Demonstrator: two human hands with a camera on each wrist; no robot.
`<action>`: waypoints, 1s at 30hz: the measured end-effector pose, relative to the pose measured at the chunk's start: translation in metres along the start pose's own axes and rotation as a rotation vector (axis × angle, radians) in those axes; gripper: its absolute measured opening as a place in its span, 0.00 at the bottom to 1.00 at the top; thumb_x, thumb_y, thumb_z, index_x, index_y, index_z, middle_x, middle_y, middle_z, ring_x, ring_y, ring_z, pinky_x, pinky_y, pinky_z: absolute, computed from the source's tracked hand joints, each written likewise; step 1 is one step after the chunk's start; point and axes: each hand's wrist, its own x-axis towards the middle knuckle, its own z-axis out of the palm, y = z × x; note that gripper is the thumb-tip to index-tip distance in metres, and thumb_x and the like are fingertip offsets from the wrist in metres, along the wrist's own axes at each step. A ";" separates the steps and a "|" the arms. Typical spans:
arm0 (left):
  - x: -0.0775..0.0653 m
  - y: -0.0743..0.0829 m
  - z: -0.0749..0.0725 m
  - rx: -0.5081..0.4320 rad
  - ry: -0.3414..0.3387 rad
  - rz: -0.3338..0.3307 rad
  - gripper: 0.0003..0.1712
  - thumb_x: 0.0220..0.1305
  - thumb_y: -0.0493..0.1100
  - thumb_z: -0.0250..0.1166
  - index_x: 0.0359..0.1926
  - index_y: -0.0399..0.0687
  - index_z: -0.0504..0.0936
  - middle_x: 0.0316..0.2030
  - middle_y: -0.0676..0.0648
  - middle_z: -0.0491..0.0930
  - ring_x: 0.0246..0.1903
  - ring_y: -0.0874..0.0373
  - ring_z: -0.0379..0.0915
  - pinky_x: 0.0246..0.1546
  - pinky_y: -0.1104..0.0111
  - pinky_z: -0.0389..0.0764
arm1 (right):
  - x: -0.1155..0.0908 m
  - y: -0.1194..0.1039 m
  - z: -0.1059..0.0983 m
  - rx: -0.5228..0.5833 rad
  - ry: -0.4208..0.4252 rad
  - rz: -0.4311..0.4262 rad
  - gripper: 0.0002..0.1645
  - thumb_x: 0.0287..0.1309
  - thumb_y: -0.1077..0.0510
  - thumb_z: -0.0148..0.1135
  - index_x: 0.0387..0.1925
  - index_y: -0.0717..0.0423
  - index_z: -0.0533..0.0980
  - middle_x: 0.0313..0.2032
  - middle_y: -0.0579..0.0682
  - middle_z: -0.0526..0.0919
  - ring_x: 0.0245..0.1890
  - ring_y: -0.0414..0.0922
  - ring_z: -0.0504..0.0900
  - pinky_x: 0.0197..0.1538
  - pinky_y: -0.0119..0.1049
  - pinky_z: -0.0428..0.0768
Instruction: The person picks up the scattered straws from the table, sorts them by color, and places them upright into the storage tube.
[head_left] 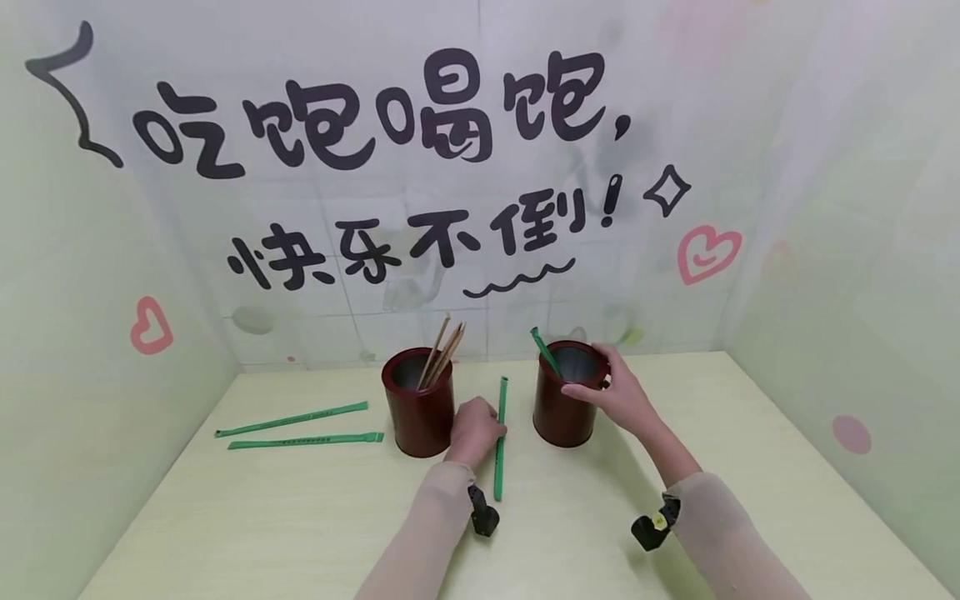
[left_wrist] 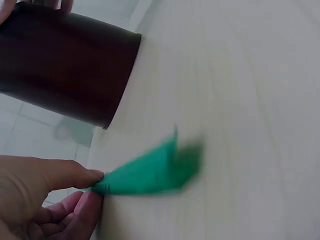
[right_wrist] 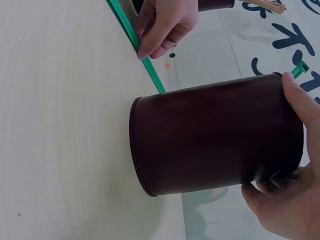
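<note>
Between two dark red cans, my left hand (head_left: 477, 432) pinches a slim green paper-wrapped stick (head_left: 500, 458) between thumb and fingers. In the left wrist view the green wrapper (left_wrist: 145, 172) juts out from the fingertips, its near end blurred. My right hand (head_left: 617, 392) grips the right can (right_wrist: 215, 137) near its rim, thumb on the front and fingers round the far side. Another green-wrapped stick (head_left: 545, 350) leans inside that can, its end above the rim. The left can (head_left: 422, 421) stands beside my left hand and holds several bare wooden chopsticks (head_left: 444, 358).
Two more green-wrapped sticks, one farther back (head_left: 292, 418) and one nearer (head_left: 303, 441), lie on the pale wooden table (head_left: 247, 525) at the left. Printed wall panels (head_left: 480, 192) enclose the back and both sides of the table.
</note>
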 end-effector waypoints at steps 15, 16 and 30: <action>-0.013 0.025 -0.043 -0.527 0.144 0.275 0.11 0.57 0.33 0.69 0.42 0.36 0.82 0.38 0.39 0.86 0.37 0.52 0.84 0.38 0.68 0.86 | -0.006 0.000 0.005 0.003 0.019 -0.001 0.54 0.56 0.51 0.72 0.74 0.62 0.52 0.70 0.64 0.63 0.67 0.60 0.67 0.67 0.58 0.73; -0.015 0.027 -0.046 -0.545 0.156 0.302 0.11 0.58 0.33 0.69 0.43 0.36 0.82 0.39 0.38 0.86 0.37 0.51 0.84 0.38 0.69 0.85 | -0.007 0.001 0.006 0.008 0.017 0.001 0.54 0.56 0.51 0.72 0.74 0.62 0.52 0.70 0.64 0.63 0.67 0.60 0.67 0.67 0.57 0.74; -0.039 0.082 -0.092 -0.811 0.230 0.515 0.13 0.65 0.34 0.66 0.49 0.36 0.74 0.44 0.37 0.79 0.44 0.54 0.78 0.46 0.69 0.85 | -0.003 0.001 0.004 -0.030 0.039 -0.011 0.54 0.56 0.51 0.73 0.74 0.63 0.53 0.68 0.64 0.66 0.66 0.60 0.69 0.65 0.57 0.75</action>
